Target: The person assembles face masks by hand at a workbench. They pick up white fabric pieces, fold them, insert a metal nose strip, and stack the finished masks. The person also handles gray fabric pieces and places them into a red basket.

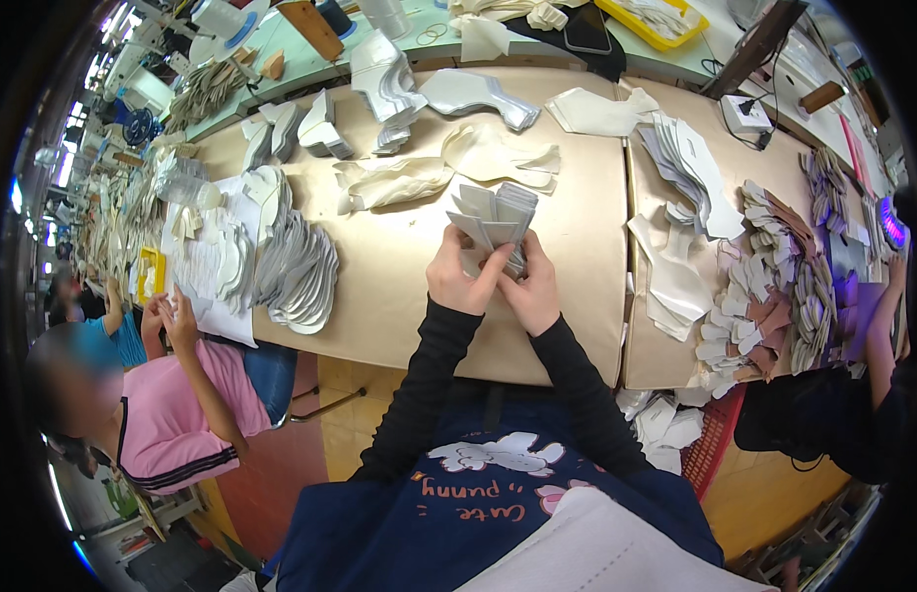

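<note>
A small stack of grey-white cut pieces (pixel 503 209), looking like leather or fabric, is held up over the middle of the table, its upper ends fanned apart. My left hand (pixel 459 278) is closed around its left side. On the other side my right hand (pixel 534 288) grips the same stack, and both thumbs come together at the near end. Palms and fingers hide the lower part of the pieces. Just beyond lie cream curved pieces (pixel 498 156) and a crumpled cream piece (pixel 391 185), apart from my hands.
Layered piles of pale pieces (pixel 298 266) stand at the left, with another pile (pixel 690 178) at the right. Silvery stacks (pixel 384 84) line the far side near a phone (pixel 587 30) and a yellow tray (pixel 656 20). People sit at both sides. A red crate (pixel 710 434) stands below.
</note>
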Demonstrator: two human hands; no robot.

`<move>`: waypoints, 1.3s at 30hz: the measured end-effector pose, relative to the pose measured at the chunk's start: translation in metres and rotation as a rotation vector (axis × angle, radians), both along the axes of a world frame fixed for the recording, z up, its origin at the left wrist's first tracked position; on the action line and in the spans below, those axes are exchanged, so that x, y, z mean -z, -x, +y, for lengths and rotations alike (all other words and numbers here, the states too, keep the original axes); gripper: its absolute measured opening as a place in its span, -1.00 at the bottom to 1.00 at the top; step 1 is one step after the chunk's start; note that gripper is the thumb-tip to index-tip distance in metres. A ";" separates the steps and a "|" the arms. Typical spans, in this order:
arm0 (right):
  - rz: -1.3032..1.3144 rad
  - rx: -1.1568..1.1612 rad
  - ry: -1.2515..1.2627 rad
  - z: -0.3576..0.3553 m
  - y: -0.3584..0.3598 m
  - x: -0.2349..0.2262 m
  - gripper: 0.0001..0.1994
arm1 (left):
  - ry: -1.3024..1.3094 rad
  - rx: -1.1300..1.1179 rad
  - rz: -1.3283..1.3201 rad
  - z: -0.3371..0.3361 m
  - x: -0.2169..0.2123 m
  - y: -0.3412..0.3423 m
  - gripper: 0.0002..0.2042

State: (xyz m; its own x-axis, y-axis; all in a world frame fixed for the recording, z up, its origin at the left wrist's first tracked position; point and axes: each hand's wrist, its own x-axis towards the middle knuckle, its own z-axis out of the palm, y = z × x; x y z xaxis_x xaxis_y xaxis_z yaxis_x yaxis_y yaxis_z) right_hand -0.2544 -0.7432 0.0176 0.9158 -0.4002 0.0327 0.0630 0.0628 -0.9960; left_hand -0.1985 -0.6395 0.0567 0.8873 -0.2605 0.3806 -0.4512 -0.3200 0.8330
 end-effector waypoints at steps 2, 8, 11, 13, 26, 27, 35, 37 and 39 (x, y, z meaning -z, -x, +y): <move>-0.063 0.036 -0.099 0.001 0.002 0.002 -0.48 | 0.133 0.002 0.063 -0.001 0.004 -0.002 -0.58; -0.065 0.040 -0.083 0.002 0.001 0.009 -0.46 | 0.007 0.064 0.068 -0.004 0.002 -0.003 -0.47; -0.063 0.034 0.018 0.001 0.002 0.010 -0.47 | -0.008 0.043 0.124 -0.012 0.003 0.002 -0.39; 0.005 0.050 0.165 0.001 0.002 0.010 -0.46 | 0.002 -0.045 0.166 -0.018 0.006 0.002 -0.33; -0.077 0.107 0.057 0.004 0.004 0.010 -0.40 | 0.254 0.005 0.161 -0.024 0.016 -0.002 -0.46; -0.092 0.116 0.073 0.004 0.004 0.010 -0.40 | 0.264 0.023 0.123 -0.025 0.016 -0.003 -0.50; -0.087 0.087 -0.028 0.003 0.006 0.003 -0.45 | -0.023 0.076 0.127 -0.025 -0.002 0.004 -0.54; -0.063 0.083 0.076 0.002 0.007 0.003 -0.45 | -0.096 0.028 0.297 -0.026 -0.008 0.005 -0.51; -0.071 0.089 0.112 0.002 0.007 0.005 -0.45 | -0.087 0.007 0.388 -0.026 -0.009 0.006 -0.50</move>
